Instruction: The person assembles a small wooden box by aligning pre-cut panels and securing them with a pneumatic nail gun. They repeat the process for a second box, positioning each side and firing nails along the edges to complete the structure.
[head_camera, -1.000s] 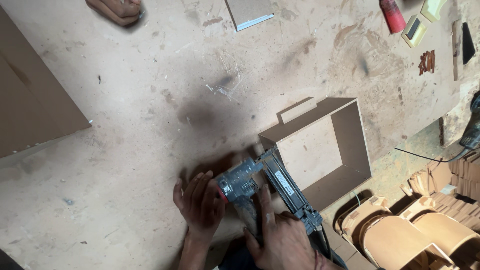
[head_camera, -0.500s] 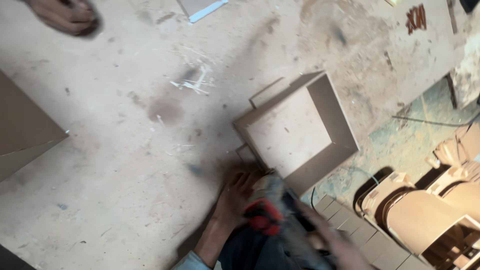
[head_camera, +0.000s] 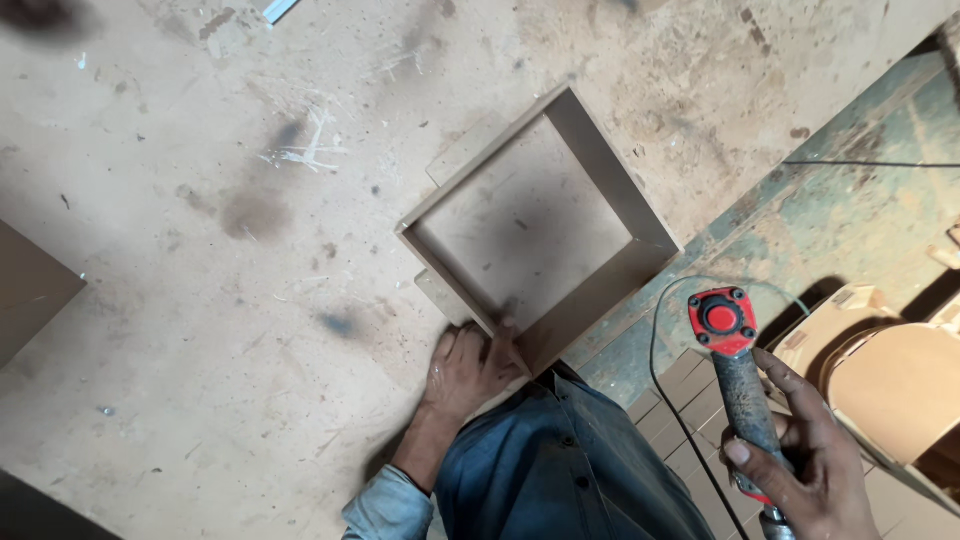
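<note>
An open square box frame (head_camera: 610, 195) of brown fibreboard stands on the dusty workbench (head_camera: 200, 330). My left hand (head_camera: 468, 370) rests against its near corner, fingers on the outer wall. My right hand (head_camera: 810, 460) grips a nail gun (head_camera: 735, 375) with a red end cap, held off the bench to the right of the frame and pointing up toward the camera. A thin air hose (head_camera: 665, 370) curves away from the tool. My blue denim clothing fills the bottom centre.
A small fibreboard offcut (head_camera: 440, 295) lies against the frame's left corner. Curved wooden pieces (head_camera: 890, 370) and stacked small blocks (head_camera: 690, 400) sit on the floor at right. A brown board (head_camera: 30, 290) reaches in from the left edge. Scattered nail strips (head_camera: 300, 150) lie on the bench.
The nail gun has left the frame's corner and moved right, off the bench, in my right hand. My left hand has let go of the tool and now holds the frame.
</note>
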